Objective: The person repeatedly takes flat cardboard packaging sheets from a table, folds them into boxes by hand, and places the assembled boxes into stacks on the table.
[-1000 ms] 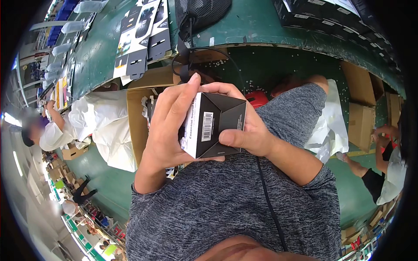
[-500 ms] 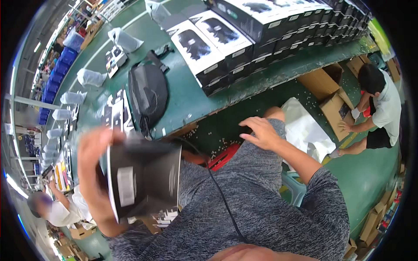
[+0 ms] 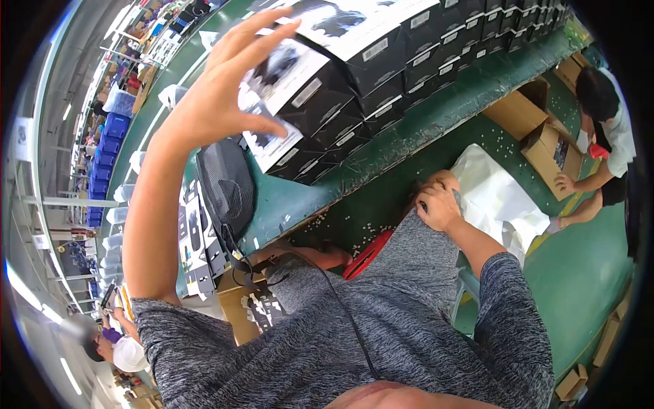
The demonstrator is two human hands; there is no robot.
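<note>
Along the near edge of the table (image 3: 281,203), a stack of black-and-white boxes (image 3: 381,76) runs in tiers toward the right end, their dark barcoded sides facing the person and printed pictures visible on the white faces. At the left end of that stack, the left hand (image 3: 212,99) is raised, its grip wide, with the thumb well apart from the spread fingers. Just beyond it is the end box (image 3: 321,97) (whether the thumb tip touches it, I cannot tell). The right hand (image 3: 439,204) rests on the person's bent knee (image 3: 449,178), its grip loose, fingers slightly curled with a gap before the thumb.

Left of the stack, also by the table's near edge, lies a dark mesh bag (image 3: 228,189), and beside it are flat printed cartons (image 3: 195,238). Below that edge, near the person's lap, stands an open cardboard box (image 3: 235,305) with printed pieces inside. On the green floor, white scraps are scattered, and a pale crumpled sheet (image 3: 497,194) spreads beyond the knee. Farther right, a co-worker (image 3: 616,123) bends beside an opened carton (image 3: 548,157), one hand at its side. Another person (image 3: 128,354) is at the far left.
</note>
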